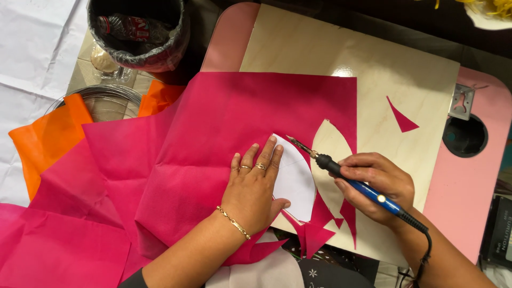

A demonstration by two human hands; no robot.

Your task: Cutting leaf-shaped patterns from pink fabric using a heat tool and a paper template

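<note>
Pink fabric (213, 138) under left hand (255, 186), cutting tool (357, 184) in right hand (378, 186)

The matt, creased pink non-woven cloth sheet (202, 138) lies on a glossy pale wooden board (405, 80). The white petal-shaped paper template (293, 178) looks smooth. The blue plastic-handled hot cutting tool (357, 184) has a metal tip.

L grip (253, 186): gold rings, chain bracelet, dark sleeve; R bare.
</note>
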